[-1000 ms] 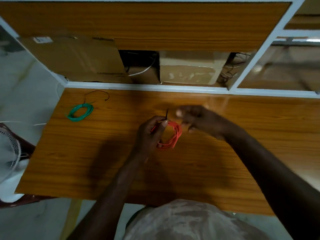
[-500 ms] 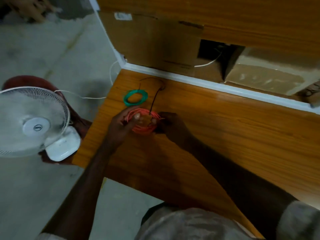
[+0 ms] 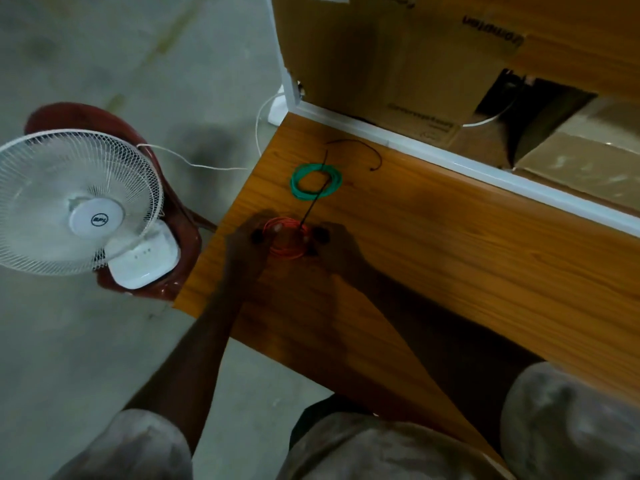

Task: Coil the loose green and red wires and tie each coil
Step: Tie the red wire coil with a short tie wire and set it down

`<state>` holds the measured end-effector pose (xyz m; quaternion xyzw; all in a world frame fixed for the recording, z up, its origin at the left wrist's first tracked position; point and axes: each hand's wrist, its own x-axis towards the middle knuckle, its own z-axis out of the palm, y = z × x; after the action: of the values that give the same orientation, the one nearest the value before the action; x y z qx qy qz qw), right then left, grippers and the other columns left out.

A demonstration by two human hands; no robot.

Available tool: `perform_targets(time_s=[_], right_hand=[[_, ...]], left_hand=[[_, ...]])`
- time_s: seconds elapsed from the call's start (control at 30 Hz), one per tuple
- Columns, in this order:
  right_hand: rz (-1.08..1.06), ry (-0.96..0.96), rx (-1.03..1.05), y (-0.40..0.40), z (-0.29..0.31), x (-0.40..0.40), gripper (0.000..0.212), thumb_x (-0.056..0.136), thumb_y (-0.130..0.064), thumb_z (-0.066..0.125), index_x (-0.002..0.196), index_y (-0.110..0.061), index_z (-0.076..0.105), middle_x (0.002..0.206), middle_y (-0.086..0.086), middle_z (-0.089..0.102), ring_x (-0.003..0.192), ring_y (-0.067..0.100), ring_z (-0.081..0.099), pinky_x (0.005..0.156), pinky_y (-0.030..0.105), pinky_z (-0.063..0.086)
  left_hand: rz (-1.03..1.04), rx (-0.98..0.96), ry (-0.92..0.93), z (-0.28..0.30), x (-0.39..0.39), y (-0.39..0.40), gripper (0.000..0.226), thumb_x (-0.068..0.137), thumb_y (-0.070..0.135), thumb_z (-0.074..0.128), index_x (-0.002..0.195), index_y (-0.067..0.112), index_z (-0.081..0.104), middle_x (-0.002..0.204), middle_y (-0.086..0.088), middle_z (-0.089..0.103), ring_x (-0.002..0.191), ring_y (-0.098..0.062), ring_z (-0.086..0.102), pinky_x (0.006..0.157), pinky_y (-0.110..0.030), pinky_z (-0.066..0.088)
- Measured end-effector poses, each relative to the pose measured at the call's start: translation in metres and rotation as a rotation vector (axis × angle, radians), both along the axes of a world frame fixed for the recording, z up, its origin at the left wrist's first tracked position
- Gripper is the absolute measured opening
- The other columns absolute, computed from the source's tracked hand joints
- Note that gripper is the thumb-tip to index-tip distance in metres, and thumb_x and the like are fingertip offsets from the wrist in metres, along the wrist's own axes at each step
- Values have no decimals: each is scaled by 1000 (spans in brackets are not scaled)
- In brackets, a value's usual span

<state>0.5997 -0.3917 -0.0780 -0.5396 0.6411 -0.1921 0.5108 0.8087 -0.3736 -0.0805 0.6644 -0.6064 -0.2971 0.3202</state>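
The red wire coil [image 3: 286,239] lies near the left end of the wooden desk [image 3: 450,244]. My left hand [image 3: 247,247] grips its left side and my right hand [image 3: 337,249] grips its right side. A thin black tie [image 3: 313,199] sticks up from the red coil's right side and crosses over the green coil. The green wire coil [image 3: 316,179] lies flat on the desk just beyond the red one, apart from both hands. A second black tie [image 3: 363,148] curves on the desk behind the green coil.
A white table fan [image 3: 78,202] stands on a dark red chair [image 3: 166,216] left of the desk, its white cord [image 3: 207,166] trailing across the floor. Cardboard boxes [image 3: 398,64] fill the shelf behind the desk's white back rail [image 3: 485,168].
The view has swung left and down. Both hands carried the red coil from the desk's middle to its left end, close to the green coil, and now hold it on both sides.
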Motion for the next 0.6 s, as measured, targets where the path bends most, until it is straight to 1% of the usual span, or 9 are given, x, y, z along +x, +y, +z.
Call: perform_targets(time_s=[0.07,0.2,0.27,0.33,0.4,0.47,0.53,0.57,0.6], right_hand=[[-26,-37,28,0,0,1,41,91,-48,79,112,-13,72,106,9,77,94,29,76,80,50,64],[-54,-88,27,4,9,3,42,95,-50,75,117,-15,69,109,8,76,88,29,79,77,54,66],[-65,-119,38,6,17,2,38,100,-44,72,120,-12,67,109,9,76,81,28,80,71,48,68],[-81,-149,55,8,23,-1,38,102,-41,71,122,-8,66,107,9,75,74,23,79,58,32,65],[-90,-164,67,11,26,-7,35,104,-39,68,121,-8,65,102,8,75,71,20,77,51,23,60],[-110,-163,82,12,28,-13,31,107,-37,64,120,-9,65,101,13,76,76,27,79,56,30,63],[-147,-162,94,12,32,-19,35,108,-43,59,118,-11,66,100,18,78,82,33,79,64,41,65],[-165,-163,92,13,34,-22,38,109,-46,56,119,-11,65,100,19,78,83,34,79,65,42,65],[-171,-154,85,14,35,-26,39,110,-47,53,119,-12,65,99,20,77,83,35,78,65,43,64]], left_hand=[[22,27,-37,3,-5,1,35,105,37,68,135,20,71,129,6,73,115,-1,64,90,2,40],[62,88,-34,10,-6,-1,49,105,52,61,145,25,64,144,5,67,128,-5,60,92,0,37],[62,70,-24,15,-8,-1,51,105,55,59,147,25,62,145,4,67,129,-8,61,97,-10,44],[62,22,-29,20,-12,-2,50,106,53,59,146,24,63,142,4,69,126,-10,64,98,-22,50],[39,-5,-31,29,-17,-3,46,107,50,59,145,24,64,138,5,70,121,-7,66,93,-16,50],[26,-32,-17,38,-22,-3,43,108,47,60,143,22,66,134,7,71,117,-4,67,87,-7,48],[31,-86,-24,47,-27,-2,42,108,47,59,139,20,68,127,4,74,112,-5,69,86,-13,51],[32,-114,-30,53,-31,-2,41,109,46,59,137,18,69,124,5,74,110,-2,69,86,-15,52],[32,-140,-28,60,-35,-2,37,109,42,61,132,16,71,119,10,74,107,7,66,87,-11,50]])
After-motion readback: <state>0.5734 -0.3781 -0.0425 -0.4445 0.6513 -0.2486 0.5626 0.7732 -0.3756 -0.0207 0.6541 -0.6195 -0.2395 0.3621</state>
